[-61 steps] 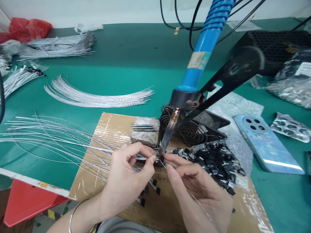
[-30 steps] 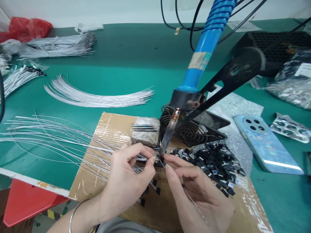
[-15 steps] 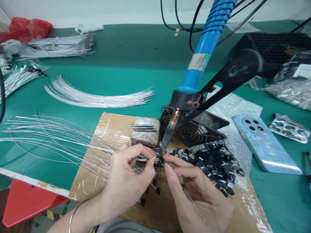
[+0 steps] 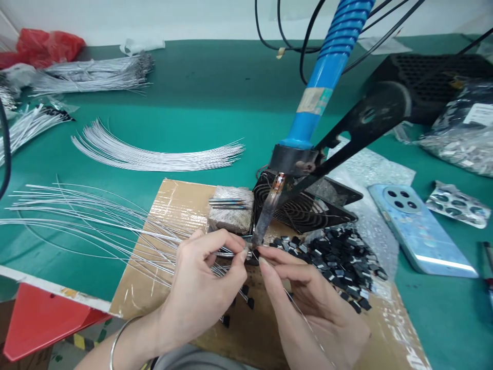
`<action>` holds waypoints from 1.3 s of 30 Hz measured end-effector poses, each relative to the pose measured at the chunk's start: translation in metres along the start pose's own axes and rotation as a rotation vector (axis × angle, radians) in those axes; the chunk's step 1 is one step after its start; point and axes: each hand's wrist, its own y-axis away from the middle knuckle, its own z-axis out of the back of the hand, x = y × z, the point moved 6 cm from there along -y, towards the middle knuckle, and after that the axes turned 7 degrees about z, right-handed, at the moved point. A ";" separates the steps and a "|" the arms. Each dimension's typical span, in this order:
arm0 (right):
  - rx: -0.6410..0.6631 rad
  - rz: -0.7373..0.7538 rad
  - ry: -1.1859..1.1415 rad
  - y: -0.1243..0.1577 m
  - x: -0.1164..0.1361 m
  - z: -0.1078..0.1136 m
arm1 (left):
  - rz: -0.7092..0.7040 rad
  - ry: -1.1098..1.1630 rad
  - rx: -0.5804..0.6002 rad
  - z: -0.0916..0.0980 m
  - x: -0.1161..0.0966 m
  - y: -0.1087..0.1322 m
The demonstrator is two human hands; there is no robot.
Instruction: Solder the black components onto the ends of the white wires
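My left hand (image 4: 208, 282) is closed in a pinch on a white wire just left of the soldering iron's tip. Its end is mostly hidden by my fingertips. Between the thumb and forefinger of my right hand (image 4: 311, 303) is a thin solder wire (image 4: 308, 324), which trails down across the palm. Both sets of fingertips almost meet under the blue-handled soldering iron (image 4: 266, 218), held tip-down by a black bracket (image 4: 362, 121). Loose white wires (image 4: 127, 218) fan out leftward from behind my left hand. Black-tipped wire ends (image 4: 250, 303) lie below it.
Brown cardboard (image 4: 181, 198) covers the work spot. On or beside it are a wrapped block (image 4: 231, 218) with metal rods, a black fan (image 4: 308, 210) and small black pieces (image 4: 339, 262). A blue phone (image 4: 427, 236) lies right; a white wire bundle (image 4: 162, 160) lies behind.
Almost nothing differs. My right thumb has shifted very slightly up and left along the solder wire; the left hand and the iron hold their places.
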 end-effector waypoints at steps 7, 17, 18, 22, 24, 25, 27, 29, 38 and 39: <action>-0.097 -0.070 0.018 0.003 -0.002 0.000 | 0.031 0.029 0.017 -0.001 0.001 0.001; -0.118 -0.065 -0.015 0.005 -0.002 -0.006 | 0.154 0.148 0.064 -0.005 0.012 -0.002; -0.112 -0.056 -0.011 0.004 -0.003 -0.006 | 0.156 0.155 0.063 -0.005 0.012 -0.002; -0.079 -0.009 0.021 0.002 -0.003 -0.006 | 0.166 0.162 0.052 -0.005 0.012 -0.003; -0.064 0.029 0.030 0.002 -0.001 -0.006 | 0.167 0.166 0.048 -0.005 0.012 -0.003; -0.065 0.032 0.027 0.002 -0.001 -0.006 | 0.164 0.169 0.048 -0.005 0.012 -0.003; -0.064 0.022 0.013 0.002 -0.002 -0.005 | 0.157 0.175 0.046 -0.005 0.011 -0.004; -0.064 0.011 0.009 0.002 -0.002 -0.006 | 0.152 0.172 0.048 -0.004 0.010 -0.005; -0.002 0.039 0.012 0.001 -0.001 -0.006 | 0.149 0.149 0.038 -0.003 0.010 -0.003; -0.016 0.042 0.021 0.001 -0.002 -0.005 | 0.149 0.149 0.037 -0.003 0.010 -0.003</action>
